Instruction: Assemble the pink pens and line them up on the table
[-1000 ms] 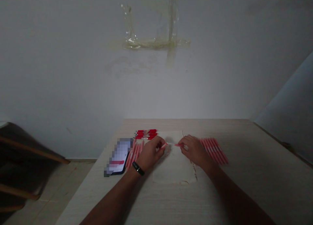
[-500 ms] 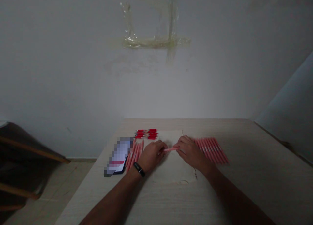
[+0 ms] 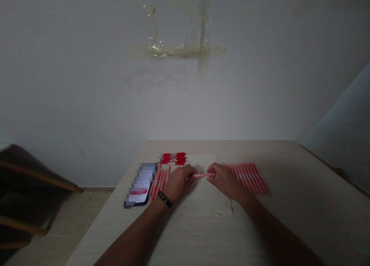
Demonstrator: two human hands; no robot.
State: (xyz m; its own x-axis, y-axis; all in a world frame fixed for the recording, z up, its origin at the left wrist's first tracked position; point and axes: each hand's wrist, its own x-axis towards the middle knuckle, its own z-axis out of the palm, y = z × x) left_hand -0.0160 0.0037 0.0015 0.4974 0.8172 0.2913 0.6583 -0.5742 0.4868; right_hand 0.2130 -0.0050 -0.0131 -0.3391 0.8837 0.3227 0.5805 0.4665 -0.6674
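Observation:
A pink pen [image 3: 203,175] lies level between my two hands, above a pale sheet [image 3: 206,200] on the table. My left hand [image 3: 180,180], with a black band at the wrist, is closed on the pen's left end. Closed fingers of my right hand [image 3: 224,180] pinch its right end, so both tips are partly hidden. Right of my right hand lies a slanted row of several pink pens [image 3: 253,177]. A smaller group of pink pens [image 3: 159,183] is beside my left hand. Several red pens [image 3: 173,158] lie crosswise behind it.
A phone [image 3: 141,185], its screen blurred out, lies at the table's left side. The wooden table [image 3: 185,239] meets a wall [image 3: 260,85] with strips of clear tape [image 3: 179,51]. Dark furniture with wooden bars [image 3: 37,177] stands on the floor at left.
The fingers of my right hand have shifted slightly on the pen's right end, and the pen has turned closer to level. My left hand stays nearly in place.

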